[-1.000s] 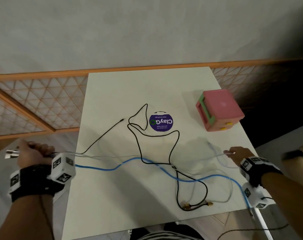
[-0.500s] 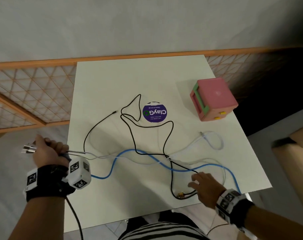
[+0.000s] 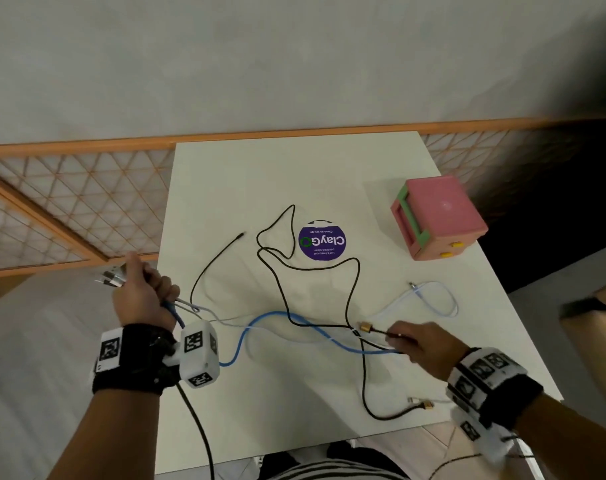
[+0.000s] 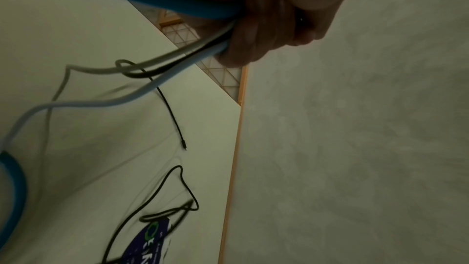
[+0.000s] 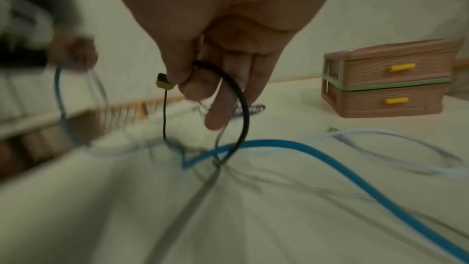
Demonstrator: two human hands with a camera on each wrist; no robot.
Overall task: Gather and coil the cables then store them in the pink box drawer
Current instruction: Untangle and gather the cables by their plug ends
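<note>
Fingers (image 5: 177, 75) of the right hand (image 3: 429, 348) pinch the black cable (image 3: 346, 306) just behind its gold connector (image 3: 365, 327), nearer than the purple sticker (image 3: 322, 241). Left of the sticker, off the white table (image 3: 294, 174), the left hand (image 3: 138, 296) is fisted around blue cable (image 3: 270, 318), white cable (image 3: 433, 299) and black ends. Pink drawer box (image 3: 438, 216): right of the sticker, both drawers closed.

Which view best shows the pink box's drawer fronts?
The right wrist view: the pink box faces it, both yellow-handled drawers shut. The head view shows mostly its top and handle tips. The left wrist view misses it.
</note>
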